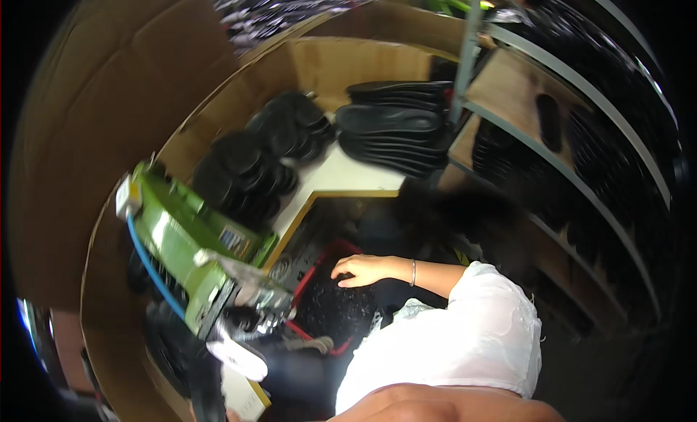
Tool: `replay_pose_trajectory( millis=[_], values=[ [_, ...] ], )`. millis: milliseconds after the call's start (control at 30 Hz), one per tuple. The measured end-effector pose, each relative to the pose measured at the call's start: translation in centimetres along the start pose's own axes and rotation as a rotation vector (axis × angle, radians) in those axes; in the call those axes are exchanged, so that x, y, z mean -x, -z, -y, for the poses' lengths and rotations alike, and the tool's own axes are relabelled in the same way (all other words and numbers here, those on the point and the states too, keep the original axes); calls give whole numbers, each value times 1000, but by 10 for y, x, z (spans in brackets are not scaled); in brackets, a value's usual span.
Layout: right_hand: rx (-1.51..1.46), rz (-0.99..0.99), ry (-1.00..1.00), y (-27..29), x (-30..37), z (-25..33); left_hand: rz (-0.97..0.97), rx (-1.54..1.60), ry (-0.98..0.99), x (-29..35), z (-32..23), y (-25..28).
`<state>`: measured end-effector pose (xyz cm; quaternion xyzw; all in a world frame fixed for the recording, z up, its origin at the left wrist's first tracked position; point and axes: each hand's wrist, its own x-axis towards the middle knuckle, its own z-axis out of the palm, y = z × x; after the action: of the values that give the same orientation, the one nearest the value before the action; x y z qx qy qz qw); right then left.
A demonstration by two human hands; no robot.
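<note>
Two-handed work at a green industrial machine (192, 240), viewed from above; clock positions are read from the centre of the view. The right hand (359, 271), at 6 o'clock, is palm down, its fingers loosely curled and spread a little, with no object visible in its grasp. It hovers over a red-rimmed bin (305, 283) of dark material; whether the fingertips touch the contents cannot be told. A thin bracelet (413, 272) rings the wrist. The left hand (231, 416), at 7 o'clock, is largely cut off by the lower edge, a sliver of it showing beside a dark insole (207, 386); how far it is closed, and whether it grips the piece, cannot be told. The insole slants down at 7 o'clock, just below the metal head of the machine, which occupies 8 to 9 o'clock with a blue hose (156, 273) along its side. Stacked black insoles (392, 121) lie on a white tabletop (348, 171) from 10 to 1 o'clock. A metal-framed rack (508, 135) stands at 2 to 3 o'clock; cardboard (123, 95) rises at 10 o'clock.
</note>
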<state>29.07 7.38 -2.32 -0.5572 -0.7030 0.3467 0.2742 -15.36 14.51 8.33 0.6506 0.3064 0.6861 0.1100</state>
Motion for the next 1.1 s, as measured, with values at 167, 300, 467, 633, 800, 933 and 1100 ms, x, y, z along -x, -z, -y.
replay_pose_trajectory(
  millis=[167,300,467,633,800,933,1100],
  values=[
    [-755,145,-343,-40,-8,9,272,312,454,57,-29,-56],
    [-690,473,-127,-40,5,-4,249,793,833,89,-59,-114],
    [-654,379,-367,-55,42,-21,348,484,906,111,-80,-167],
    [-793,173,-349,-85,54,-11,479,429,1070,92,-77,-207],
    [-712,217,-551,-60,74,-52,388,545,1268,82,-73,-191],
    [-1501,-334,-502,17,64,-25,313,584,1237,91,-73,-176],
    [-1708,-704,-295,51,22,17,266,667,1128,96,-59,-161]
  ],
)
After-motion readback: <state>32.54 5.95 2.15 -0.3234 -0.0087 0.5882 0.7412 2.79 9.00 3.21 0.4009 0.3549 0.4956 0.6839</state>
